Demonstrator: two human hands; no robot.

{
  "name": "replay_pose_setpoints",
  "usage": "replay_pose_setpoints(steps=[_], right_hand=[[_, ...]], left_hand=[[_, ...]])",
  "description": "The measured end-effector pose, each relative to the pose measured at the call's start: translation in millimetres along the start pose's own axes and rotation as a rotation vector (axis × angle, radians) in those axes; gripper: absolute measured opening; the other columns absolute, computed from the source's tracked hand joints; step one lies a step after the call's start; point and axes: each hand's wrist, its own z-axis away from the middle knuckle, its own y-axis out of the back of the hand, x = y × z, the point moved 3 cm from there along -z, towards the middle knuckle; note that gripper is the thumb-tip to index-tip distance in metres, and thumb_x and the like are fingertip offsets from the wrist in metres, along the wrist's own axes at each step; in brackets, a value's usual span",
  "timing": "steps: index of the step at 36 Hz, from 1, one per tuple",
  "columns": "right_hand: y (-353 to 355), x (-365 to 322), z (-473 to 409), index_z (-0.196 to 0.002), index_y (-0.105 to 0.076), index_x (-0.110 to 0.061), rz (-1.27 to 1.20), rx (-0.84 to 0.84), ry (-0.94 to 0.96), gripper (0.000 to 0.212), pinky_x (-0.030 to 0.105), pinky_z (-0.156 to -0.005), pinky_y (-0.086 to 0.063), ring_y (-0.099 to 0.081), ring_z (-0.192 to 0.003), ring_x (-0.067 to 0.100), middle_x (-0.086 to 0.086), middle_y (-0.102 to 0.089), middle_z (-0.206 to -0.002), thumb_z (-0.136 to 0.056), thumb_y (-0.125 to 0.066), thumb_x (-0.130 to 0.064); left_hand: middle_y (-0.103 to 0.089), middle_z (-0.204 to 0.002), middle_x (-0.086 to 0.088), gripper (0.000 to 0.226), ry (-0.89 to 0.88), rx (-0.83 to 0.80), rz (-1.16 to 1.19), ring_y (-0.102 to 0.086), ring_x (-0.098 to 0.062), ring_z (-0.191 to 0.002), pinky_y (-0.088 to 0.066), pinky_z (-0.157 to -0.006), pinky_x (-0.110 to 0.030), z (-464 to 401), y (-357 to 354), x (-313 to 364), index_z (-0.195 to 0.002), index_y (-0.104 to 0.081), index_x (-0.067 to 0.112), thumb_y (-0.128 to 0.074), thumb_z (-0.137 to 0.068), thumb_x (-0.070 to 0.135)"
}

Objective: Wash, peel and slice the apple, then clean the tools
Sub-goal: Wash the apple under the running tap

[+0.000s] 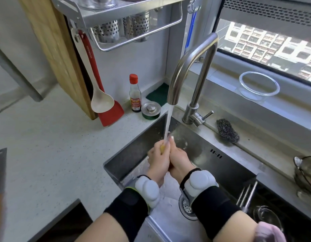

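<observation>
Your left hand (158,159) and right hand (179,159) are cupped together over the sink (212,154), both grips curled round one apple (162,148), of which only a yellow sliver shows between the fingers. The stream from the tap (191,67) lands right on it. Expect it to be firm, fairly light and slippery while wet, so hold it by the broad sides with your palms rather than your fingertips. Count one cleaver (0,170) at the left edge of the bench (55,154), one glass bowl (259,86) far right, one scourer (227,131), and two utensils hanging far left.
</observation>
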Motion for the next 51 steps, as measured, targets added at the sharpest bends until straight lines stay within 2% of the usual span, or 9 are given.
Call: replay_pose_setpoints(steps=[5,13,20,24,33,37,39,47,51], right_hand=[[-3.4,2.0,2.9,-0.117,-0.060,-0.005,0.222,-0.044,0.040,0.038,0.041,-0.089,-0.054,-0.066,-0.098,0.026,0.019,-0.068,-0.110,-0.103,-0.046,-0.037],[-4.7,-1.0,5.9,-0.136,-0.047,-0.014,0.252,-0.105,0.057,0.032,0.049,-0.085,-0.054,-0.057,-0.118,0.037,0.018,-0.056,-0.131,-0.106,-0.042,-0.023],[2.9,-20.4,2.4,-0.091,-0.061,-0.010,0.038,0.063,-0.020,0.025,0.033,-0.064,-0.049,-0.060,-0.079,0.028,0.013,-0.059,-0.086,-0.101,-0.047,-0.028],[4.7,-14.0,1.6,-0.105,-0.061,-0.011,0.114,0.091,0.008,0.019,0.026,-0.046,-0.049,-0.060,-0.076,0.025,0.011,-0.061,-0.092,-0.100,-0.045,-0.019],[-0.4,-1.6,9.7,-0.117,-0.058,-0.031,0.316,-0.058,0.237,0.019,0.041,-0.100,-0.051,-0.057,-0.119,0.024,0.011,-0.054,-0.132,-0.103,-0.047,-0.026],[5.0,-17.6,2.3,-0.101,-0.064,-0.010,0.269,0.048,0.224,0.019,0.034,-0.073,-0.054,-0.064,-0.087,0.024,0.013,-0.066,-0.099,-0.103,-0.046,-0.015],[2.9,-25.1,0.4,-0.085,-0.062,-0.012,0.187,0.090,0.140,0.028,0.036,-0.079,-0.051,-0.061,-0.082,0.024,0.010,-0.064,-0.086,-0.105,-0.041,-0.012],[-8.0,-8.4,4.2,-0.116,-0.053,-0.027,0.473,0.044,0.288,0.024,0.036,-0.072,-0.054,-0.061,-0.104,0.026,0.009,-0.057,-0.117,-0.097,-0.043,-0.039],[-5.4,-6.5,7.6,-0.116,-0.049,-0.037,0.563,-0.055,0.357,0.022,0.023,-0.051,-0.042,-0.054,-0.093,0.025,0.014,-0.050,-0.121,-0.095,-0.046,-0.044]], left_hand=[[-0.067,-0.081,0.001,0.019,0.029,0.091,0.151,-0.064,-0.016,-0.080,-0.051,-0.067,-0.030,-4.2,10.1,5.6,-0.086,-0.060,0.018,-0.048,-0.097,0.028],[-0.056,-0.080,-0.013,0.022,0.369,0.042,0.216,-0.055,-0.031,-0.086,-0.047,-0.093,-0.046,-14.0,17.4,25.5,-0.074,-0.061,0.013,-0.051,-0.093,0.018],[-0.063,-0.098,0.000,0.007,-0.038,-0.091,0.134,-0.062,-0.015,-0.091,-0.054,-0.074,-0.032,5.9,-4.8,23.9,-0.095,-0.062,0.025,-0.056,-0.093,0.027],[-0.063,-0.093,-0.011,0.015,0.011,0.028,0.067,-0.062,-0.029,-0.090,-0.054,-0.082,-0.048,-0.9,-3.8,24.7,-0.087,-0.059,0.011,-0.048,-0.090,0.020],[-0.065,-0.088,-0.015,0.036,0.424,0.113,0.360,-0.063,-0.031,-0.090,-0.051,-0.093,-0.046,-19.8,14.2,23.5,-0.078,-0.061,0.010,-0.046,-0.099,0.035],[-0.068,-0.095,-0.008,0.013,0.223,-0.056,0.386,-0.065,-0.023,-0.088,-0.054,-0.069,-0.031,1.6,0.8,24.2,-0.094,-0.065,0.017,-0.061,-0.091,0.029],[-0.067,-0.095,-0.004,0.009,0.117,-0.091,0.348,-0.065,-0.017,-0.088,-0.051,-0.064,-0.025,11.5,-4.6,18.6,-0.096,-0.062,0.022,-0.065,-0.089,0.026],[-0.064,-0.081,-0.014,0.015,0.397,0.000,0.418,-0.062,-0.022,-0.072,-0.048,-0.058,-0.026,-1.9,5.4,29.4,-0.087,-0.066,0.004,-0.058,-0.087,0.017],[-0.066,-0.093,-0.020,0.013,0.416,-0.002,0.291,-0.064,-0.029,-0.087,-0.054,-0.084,-0.041,-10.3,13.2,36.9,-0.080,-0.066,0.006,-0.057,-0.086,0.015]])
